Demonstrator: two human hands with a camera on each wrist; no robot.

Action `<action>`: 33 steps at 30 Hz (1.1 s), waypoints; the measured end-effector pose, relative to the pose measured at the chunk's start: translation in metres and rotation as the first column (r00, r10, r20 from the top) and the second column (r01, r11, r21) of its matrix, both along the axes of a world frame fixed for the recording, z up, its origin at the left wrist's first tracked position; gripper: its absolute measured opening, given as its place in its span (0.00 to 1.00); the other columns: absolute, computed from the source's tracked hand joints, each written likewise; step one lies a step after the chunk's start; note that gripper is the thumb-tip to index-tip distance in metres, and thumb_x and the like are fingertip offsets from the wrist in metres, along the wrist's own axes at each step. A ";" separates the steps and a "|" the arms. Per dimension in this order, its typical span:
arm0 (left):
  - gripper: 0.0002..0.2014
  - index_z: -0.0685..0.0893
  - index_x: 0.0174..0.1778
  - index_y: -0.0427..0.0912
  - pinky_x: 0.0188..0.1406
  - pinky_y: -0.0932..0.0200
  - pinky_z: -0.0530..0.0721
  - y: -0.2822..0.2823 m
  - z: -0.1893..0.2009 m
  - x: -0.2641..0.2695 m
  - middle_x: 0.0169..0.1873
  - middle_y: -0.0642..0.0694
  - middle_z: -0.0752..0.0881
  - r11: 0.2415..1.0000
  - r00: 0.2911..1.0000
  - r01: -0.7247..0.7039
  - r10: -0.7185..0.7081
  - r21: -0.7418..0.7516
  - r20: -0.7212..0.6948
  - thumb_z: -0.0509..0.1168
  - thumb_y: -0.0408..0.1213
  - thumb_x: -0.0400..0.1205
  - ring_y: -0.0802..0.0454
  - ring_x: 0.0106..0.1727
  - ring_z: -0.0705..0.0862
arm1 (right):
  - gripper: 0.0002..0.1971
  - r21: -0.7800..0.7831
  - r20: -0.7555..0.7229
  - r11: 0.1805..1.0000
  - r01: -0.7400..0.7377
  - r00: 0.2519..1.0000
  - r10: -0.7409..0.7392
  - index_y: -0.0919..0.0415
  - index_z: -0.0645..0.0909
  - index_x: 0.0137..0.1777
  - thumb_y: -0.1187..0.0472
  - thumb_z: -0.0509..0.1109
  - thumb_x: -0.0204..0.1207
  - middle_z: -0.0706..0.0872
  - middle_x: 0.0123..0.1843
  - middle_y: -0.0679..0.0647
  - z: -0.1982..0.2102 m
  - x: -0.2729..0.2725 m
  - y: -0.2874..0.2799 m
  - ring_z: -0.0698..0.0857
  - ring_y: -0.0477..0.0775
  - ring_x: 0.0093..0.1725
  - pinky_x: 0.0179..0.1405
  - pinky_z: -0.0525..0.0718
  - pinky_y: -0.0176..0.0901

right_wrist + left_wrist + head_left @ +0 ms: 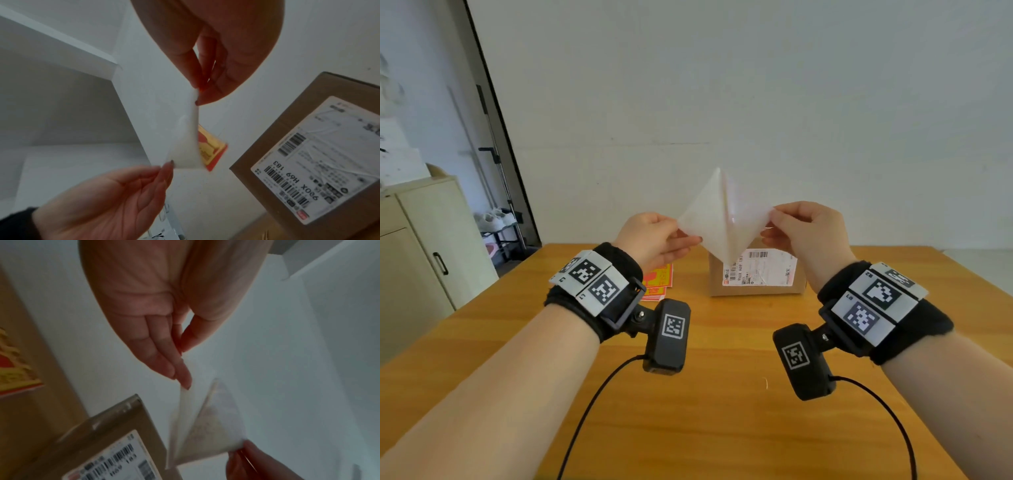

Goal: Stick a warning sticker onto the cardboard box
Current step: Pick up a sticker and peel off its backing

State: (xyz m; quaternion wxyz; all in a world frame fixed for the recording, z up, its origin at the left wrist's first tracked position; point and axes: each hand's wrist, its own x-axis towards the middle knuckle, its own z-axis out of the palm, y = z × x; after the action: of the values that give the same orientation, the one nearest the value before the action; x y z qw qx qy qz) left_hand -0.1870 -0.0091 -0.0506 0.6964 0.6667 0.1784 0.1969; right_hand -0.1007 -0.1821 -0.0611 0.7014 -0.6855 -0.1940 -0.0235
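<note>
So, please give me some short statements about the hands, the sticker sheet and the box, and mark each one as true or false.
1. Both hands hold the sheet in the air. True: the left hand and the right hand each pinch a corner of the white sheet.
2. The cardboard box lies on the floor. False: it stands on the wooden table.
3. The box carries a white shipping label. True.
4. The red and yellow stickers lie on top of the box. False: they lie on the table beside it.

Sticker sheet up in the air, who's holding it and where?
Both: left hand pinches the sticker sheet at its left corner, right hand its right corner.
</note>
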 end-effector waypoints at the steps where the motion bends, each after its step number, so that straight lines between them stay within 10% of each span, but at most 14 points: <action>1: 0.11 0.73 0.36 0.36 0.41 0.61 0.87 0.007 -0.002 -0.003 0.39 0.40 0.84 1.000 1.000 -0.018 0.018 -0.010 -0.009 0.55 0.26 0.85 0.51 0.38 0.88 | 0.05 0.011 -0.019 1.000 -0.004 1.000 0.004 0.62 0.84 0.46 0.68 0.66 0.78 0.87 0.37 0.55 -0.001 0.000 0.003 0.87 0.48 0.33 0.42 0.91 0.39; 7: 0.11 0.74 0.38 0.34 0.35 0.63 0.89 0.051 -0.018 -0.021 0.41 0.36 0.82 0.986 0.976 -0.168 0.169 0.024 -0.138 0.52 0.24 0.84 0.49 0.38 0.87 | 0.06 0.034 -0.097 0.999 -0.022 0.995 0.025 0.63 0.83 0.42 0.70 0.66 0.78 0.87 0.35 0.59 -0.006 -0.005 0.021 0.88 0.53 0.35 0.45 0.91 0.45; 12: 0.16 0.77 0.33 0.32 0.35 0.63 0.88 0.071 -0.031 -0.037 0.61 0.29 0.84 0.972 0.927 -0.194 0.225 0.130 -0.299 0.52 0.28 0.86 0.53 0.34 0.92 | 0.05 -0.005 -0.073 1.000 -0.024 0.997 0.023 0.64 0.83 0.45 0.69 0.66 0.78 0.88 0.36 0.58 -0.010 -0.010 0.040 0.88 0.52 0.35 0.49 0.91 0.48; 14: 0.16 0.78 0.36 0.29 0.41 0.59 0.85 0.077 -0.035 -0.042 0.63 0.28 0.83 0.963 0.898 -0.210 0.258 0.167 -0.358 0.50 0.26 0.86 0.42 0.48 0.90 | 0.06 -0.030 -0.053 0.999 0.017 0.998 -0.019 0.66 0.84 0.50 0.68 0.66 0.78 0.88 0.36 0.58 -0.012 -0.011 0.044 0.89 0.53 0.36 0.50 0.91 0.49; 17: 0.12 0.81 0.52 0.24 0.47 0.52 0.84 0.088 -0.043 -0.047 0.53 0.30 0.87 0.946 0.842 -0.183 0.292 0.269 -0.453 0.52 0.25 0.86 0.41 0.45 0.87 | 0.06 -0.028 -0.045 0.997 0.072 0.996 -0.074 0.65 0.84 0.49 0.68 0.66 0.77 0.88 0.35 0.58 -0.011 -0.010 0.047 0.89 0.57 0.39 0.51 0.90 0.53; 20: 0.14 0.78 0.33 0.31 0.57 0.49 0.83 0.093 -0.051 -0.051 0.47 0.35 0.85 0.942 0.768 -0.102 0.279 0.319 -0.577 0.55 0.26 0.85 0.41 0.53 0.85 | 0.05 -0.046 -0.041 0.997 0.062 0.997 -0.064 0.61 0.83 0.43 0.67 0.66 0.77 0.87 0.33 0.56 -0.012 -0.013 0.047 0.89 0.54 0.36 0.51 0.90 0.51; 28: 0.16 0.75 0.29 0.33 0.30 0.59 0.81 0.088 -0.060 -0.051 0.26 0.42 0.80 0.898 0.748 -0.030 0.311 0.439 -0.585 0.55 0.26 0.85 0.49 0.25 0.80 | 0.06 -0.099 0.010 0.995 -0.002 1.000 0.003 0.64 0.83 0.47 0.68 0.64 0.78 0.85 0.33 0.55 -0.014 -0.030 0.052 0.85 0.46 0.29 0.36 0.88 0.33; 33: 0.12 0.81 0.60 0.33 0.45 0.51 0.87 0.074 -0.051 -0.055 0.38 0.40 0.87 0.836 0.816 0.003 0.315 0.549 -0.485 0.59 0.29 0.83 0.42 0.42 0.90 | 0.06 -0.154 0.054 0.988 -0.004 0.998 0.012 0.60 0.84 0.44 0.67 0.65 0.78 0.85 0.33 0.52 -0.011 -0.039 0.051 0.83 0.46 0.30 0.41 0.87 0.37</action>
State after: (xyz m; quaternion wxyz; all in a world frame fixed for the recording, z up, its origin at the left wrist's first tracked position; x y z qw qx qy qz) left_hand -0.2420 0.0645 -0.1013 0.3845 0.8411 0.3687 0.0940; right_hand -0.1399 -0.1307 -0.0718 0.6409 -0.7359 -0.2169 -0.0244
